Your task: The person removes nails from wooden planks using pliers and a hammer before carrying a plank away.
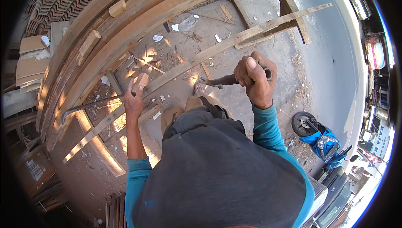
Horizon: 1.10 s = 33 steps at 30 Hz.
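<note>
In the head view, the right hand (254,79) is seen closed in a full fist around the tubular handle of a claw hammer (217,80), whose head points away from the fist toward the left hand (134,100). The hammer is raised just above a long wooden batten (201,56) that runs diagonally between the two hands. The left hand is laid palm-down, fingers spread and not clenched, on the lower stretch of the same batten, with its fingertips touching a small wooden block (141,81). A bent metal bar (90,105) lies on the ground just beyond the left hand. The hammer is judged to be stiff and head-heavy; its handle looks smooth and is best gripped near the end, as shown. The batten is judged to be light for its length, rigid across its width but springy along it, with rough, splintery edges; it is best held flat from above, clear of the striking point. Stacked planks (79,39) lie further beyond the left hand.
</note>
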Each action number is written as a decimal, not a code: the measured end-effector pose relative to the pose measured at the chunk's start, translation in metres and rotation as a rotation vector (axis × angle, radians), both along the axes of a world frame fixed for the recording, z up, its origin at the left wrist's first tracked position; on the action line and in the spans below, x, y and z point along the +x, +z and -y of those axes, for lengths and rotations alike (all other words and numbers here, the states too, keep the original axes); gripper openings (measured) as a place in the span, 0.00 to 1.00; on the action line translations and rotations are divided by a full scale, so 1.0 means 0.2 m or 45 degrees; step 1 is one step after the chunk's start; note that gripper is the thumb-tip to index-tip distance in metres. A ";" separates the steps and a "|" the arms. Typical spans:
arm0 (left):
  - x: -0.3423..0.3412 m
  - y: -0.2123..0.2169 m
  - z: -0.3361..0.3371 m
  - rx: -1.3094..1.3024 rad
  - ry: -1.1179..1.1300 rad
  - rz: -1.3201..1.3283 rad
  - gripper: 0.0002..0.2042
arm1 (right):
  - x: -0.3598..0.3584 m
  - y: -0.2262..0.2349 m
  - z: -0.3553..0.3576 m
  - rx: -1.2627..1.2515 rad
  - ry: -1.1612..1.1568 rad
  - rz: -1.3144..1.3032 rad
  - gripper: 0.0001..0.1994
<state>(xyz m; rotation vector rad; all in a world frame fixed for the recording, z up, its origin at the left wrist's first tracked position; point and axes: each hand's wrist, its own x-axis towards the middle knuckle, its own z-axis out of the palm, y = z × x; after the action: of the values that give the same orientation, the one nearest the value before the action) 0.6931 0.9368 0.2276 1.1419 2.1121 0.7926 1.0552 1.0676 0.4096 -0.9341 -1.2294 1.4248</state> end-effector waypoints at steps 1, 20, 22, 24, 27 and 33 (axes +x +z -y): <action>0.01 -0.06 -0.01 0.045 0.080 0.026 0.31 | 0.05 0.02 -0.02 0.065 -0.039 -0.115 0.20; 0.06 -0.01 -0.35 0.336 0.442 0.025 0.29 | 0.01 -0.01 -0.27 0.200 -0.221 -0.044 0.20; 0.02 0.06 -0.45 0.441 0.445 -0.061 0.26 | -0.06 0.01 -0.29 0.206 -0.286 -0.025 0.20; -0.05 0.12 -0.56 0.495 0.448 -0.087 0.25 | -0.13 0.03 -0.33 0.206 -0.268 0.000 0.20; -0.22 0.10 -0.71 0.601 0.465 -0.183 0.23 | -0.27 0.11 -0.45 0.247 -0.305 -0.019 0.20; -0.48 -0.14 -0.83 0.516 0.255 -0.710 0.24 | -0.52 0.11 -0.83 0.352 -0.624 -0.697 0.25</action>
<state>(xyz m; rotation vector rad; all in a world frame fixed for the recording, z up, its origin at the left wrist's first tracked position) 0.5974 1.1027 0.1988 1.5135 2.6310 1.1349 0.9511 1.2337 0.4312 -0.5466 -0.6974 0.9904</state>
